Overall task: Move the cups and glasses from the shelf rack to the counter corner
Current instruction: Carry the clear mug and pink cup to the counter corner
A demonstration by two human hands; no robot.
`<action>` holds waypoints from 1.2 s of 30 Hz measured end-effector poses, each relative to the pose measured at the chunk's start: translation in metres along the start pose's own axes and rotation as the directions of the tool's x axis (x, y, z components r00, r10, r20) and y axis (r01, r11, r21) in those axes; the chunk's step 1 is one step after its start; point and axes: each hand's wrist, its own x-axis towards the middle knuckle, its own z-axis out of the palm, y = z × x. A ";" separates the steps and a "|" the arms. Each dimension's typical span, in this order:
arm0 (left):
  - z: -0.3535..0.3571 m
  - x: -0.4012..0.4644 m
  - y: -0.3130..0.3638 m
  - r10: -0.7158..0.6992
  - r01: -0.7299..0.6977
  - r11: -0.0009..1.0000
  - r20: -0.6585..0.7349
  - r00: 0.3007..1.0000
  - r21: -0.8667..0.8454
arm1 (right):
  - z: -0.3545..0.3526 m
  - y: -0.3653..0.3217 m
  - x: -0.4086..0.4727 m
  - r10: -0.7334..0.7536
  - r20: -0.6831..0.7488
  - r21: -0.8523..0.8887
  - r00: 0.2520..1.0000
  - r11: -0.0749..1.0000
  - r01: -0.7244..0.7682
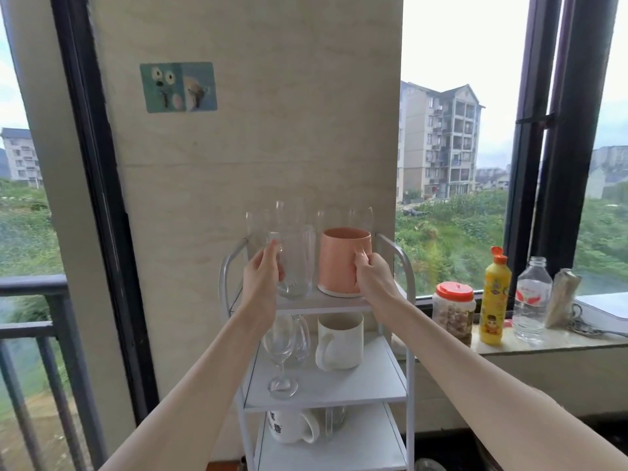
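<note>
A person reaches both arms to the top shelf of a white rack point(404, 263). The left hand point(263, 278) has its fingers closed around a clear glass mug point(295, 263); the right hand point(372, 275) grips a pink cup point(339, 260) by its handle, likely to lift both together. More cups wait below.
</note>
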 end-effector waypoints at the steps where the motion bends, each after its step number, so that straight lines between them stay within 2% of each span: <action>1: -0.001 -0.002 0.002 0.002 -0.002 1.000 -0.003 1.000 -0.019 | 0.001 0.000 -0.002 -0.012 0.002 0.001 1.000 1.000 0.012; 7: -0.006 -0.013 0.030 0.066 -0.065 0.980 -0.005 0.998 -0.188 | -0.018 -0.021 -0.019 -0.092 -0.031 0.022 0.995 0.995 0.092; 11: 0.008 -0.030 0.053 0.122 -0.106 0.952 0.038 0.992 -0.287 | -0.061 -0.049 -0.038 -0.139 -0.101 0.139 0.985 0.979 0.152; 14: 0.037 -0.055 0.060 0.133 -0.093 0.944 0.107 0.985 -0.317 | -0.107 -0.058 -0.059 -0.147 -0.173 0.154 0.974 0.973 0.174; 18: 0.094 -0.108 0.056 0.065 0.027 0.946 0.272 0.960 -0.324 | -0.185 -0.046 -0.097 -0.150 -0.325 0.071 0.934 0.981 0.182; 23: 0.178 -0.201 0.043 -0.049 0.221 0.904 0.423 0.905 -0.367 | -0.315 -0.015 -0.176 -0.088 -0.518 -0.052 0.851 0.996 0.071; 31: 0.321 -0.420 0.017 -0.208 0.499 0.820 0.667 0.715 -0.280 | -0.522 0.008 -0.361 0.003 -0.722 -0.095 0.692 0.990 -0.104; 34: 0.372 -0.500 0.018 -0.270 0.599 0.777 0.759 0.593 -0.192 | -0.592 0.007 -0.427 -0.009 -0.808 -0.130 0.589 0.978 -0.163; 36: 0.399 -0.537 0.017 -0.258 0.627 0.760 0.806 0.533 -0.171 | -0.624 0.006 -0.459 -0.008 -0.840 -0.141 0.542 0.969 -0.205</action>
